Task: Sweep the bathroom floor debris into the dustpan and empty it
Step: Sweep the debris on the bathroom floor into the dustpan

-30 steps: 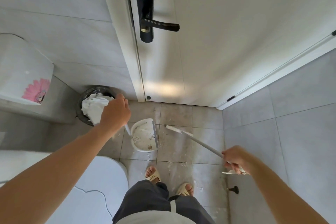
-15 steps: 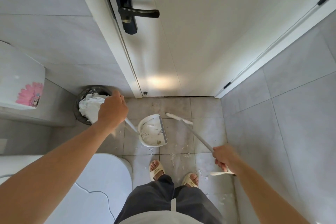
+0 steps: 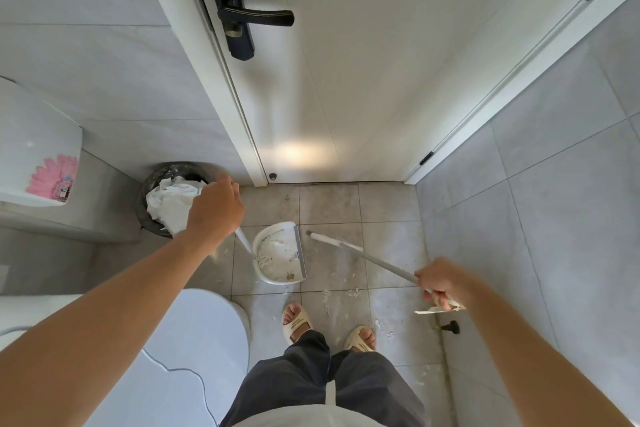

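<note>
From the head camera, looking straight down: the dustpan [image 3: 280,255] sits on the tiled floor [image 3: 391,243] near the closed door [image 3: 363,80], its open lip facing the broom [image 3: 360,251], and white scraps already lie inside it. More debris [image 3: 341,296] is scattered on the tiles just in front of the person's sandalled feet. To finish this sweep well, I'd say the pan's lip should stay pressed flat to the floor while the broom draws those scraps toward it in short strokes, before anything is tipped into the waste bin [image 3: 169,199] beside the wall.

The left hand [image 3: 214,211] reaches forward, fingers curled round the dustpan's long handle. The right hand [image 3: 438,282] is held lower and out to the side, closed round the broom's slanted shaft, whose far end rests just beside the pan.
</note>
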A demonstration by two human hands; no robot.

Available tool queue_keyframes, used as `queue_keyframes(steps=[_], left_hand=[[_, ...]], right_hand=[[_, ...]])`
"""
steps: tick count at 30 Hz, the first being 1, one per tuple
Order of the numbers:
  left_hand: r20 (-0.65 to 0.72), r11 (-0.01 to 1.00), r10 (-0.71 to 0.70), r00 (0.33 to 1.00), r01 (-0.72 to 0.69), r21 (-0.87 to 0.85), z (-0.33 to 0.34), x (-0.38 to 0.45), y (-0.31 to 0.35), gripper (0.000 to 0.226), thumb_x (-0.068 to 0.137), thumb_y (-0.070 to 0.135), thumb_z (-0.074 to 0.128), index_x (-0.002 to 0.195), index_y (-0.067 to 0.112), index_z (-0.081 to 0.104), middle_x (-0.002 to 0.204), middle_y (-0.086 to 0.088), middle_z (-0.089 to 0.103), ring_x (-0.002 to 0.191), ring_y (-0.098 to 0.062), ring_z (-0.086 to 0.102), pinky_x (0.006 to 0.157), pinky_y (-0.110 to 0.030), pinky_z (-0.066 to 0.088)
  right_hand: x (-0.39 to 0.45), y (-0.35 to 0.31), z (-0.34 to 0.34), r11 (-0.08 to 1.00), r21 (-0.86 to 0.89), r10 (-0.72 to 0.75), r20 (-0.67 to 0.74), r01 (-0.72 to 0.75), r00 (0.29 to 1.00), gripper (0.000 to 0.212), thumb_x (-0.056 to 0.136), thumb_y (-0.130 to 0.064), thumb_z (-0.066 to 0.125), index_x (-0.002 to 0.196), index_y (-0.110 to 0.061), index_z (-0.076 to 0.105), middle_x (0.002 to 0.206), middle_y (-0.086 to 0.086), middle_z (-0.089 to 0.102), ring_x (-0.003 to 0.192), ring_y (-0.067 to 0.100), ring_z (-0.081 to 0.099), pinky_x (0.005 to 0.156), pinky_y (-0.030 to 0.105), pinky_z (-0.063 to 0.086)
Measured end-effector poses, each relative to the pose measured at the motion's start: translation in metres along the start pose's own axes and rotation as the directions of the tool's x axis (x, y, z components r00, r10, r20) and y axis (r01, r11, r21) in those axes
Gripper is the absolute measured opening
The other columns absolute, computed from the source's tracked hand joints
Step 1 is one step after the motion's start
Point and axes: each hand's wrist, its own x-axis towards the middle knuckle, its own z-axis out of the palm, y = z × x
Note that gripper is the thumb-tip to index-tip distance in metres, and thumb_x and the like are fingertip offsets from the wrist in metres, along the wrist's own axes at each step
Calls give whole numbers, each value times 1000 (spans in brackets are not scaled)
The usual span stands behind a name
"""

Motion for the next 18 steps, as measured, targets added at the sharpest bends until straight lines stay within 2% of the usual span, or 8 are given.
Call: queue_keyframes(steps=[3,6,8,10,13,15,18], left_hand=[[-12,999,20,1000,-20,34,9,2,-1,26,104,25,31,106,4,45,88,-19,61,78,-39,62,58,-39,41],[-14,995,29,999,-27,91,20,-1,-6,25,104,22,32,107,2,47,90,-20,62,77,-38,62,57,-38,42],[-31,993,32,999,-28,114,27,-5,-11,24,104,20,33,108,0,47,93,-23,63,79,-39,63,56,-38,41],[-41,995,0,999,5,104,32,-6,-17,21,103,18,35,108,1,46,94,-24,63,80,-40,63,57,-39,41],[-26,995,-33,999,35,89,32,-4,-27,23,103,19,33,114,3,45,97,-23,60,84,-42,61,61,-41,40],[-38,997,-31,999,33,69,29,-3,-32,24,103,19,33,117,3,46,96,-21,60,83,-41,60,61,-41,40],[-66,998,-9,998,13,65,27,-3,-37,27,104,21,34,119,2,47,94,-20,61,79,-39,61,59,-41,41]], right_hand=[[-12,25,7,987,160,11,3,-11,1000,23,96,-4,44,111,-6,61,62,12,49,23,10,32,32,10,25],[-16,34,38,939,339,40,42,-52,998,16,96,-3,45,88,-8,58,60,9,46,23,9,35,31,11,27],[-16,30,69,923,385,-17,53,-5,998,19,94,0,48,78,-10,51,62,7,47,23,7,41,31,14,34],[-20,21,98,922,387,-37,81,3,996,19,91,3,48,75,-8,48,65,9,48,24,8,45,35,19,39],[-25,13,109,910,400,16,222,-106,975,13,91,5,45,82,3,55,57,10,47,31,12,38,36,19,31],[-23,17,87,864,462,31,352,-202,935,7,94,-2,52,95,3,57,61,8,51,37,8,36,34,17,31],[-19,32,44,777,574,-13,424,-258,905,15,96,-13,57,106,-3,51,65,9,54,35,7,35,27,16,31]])
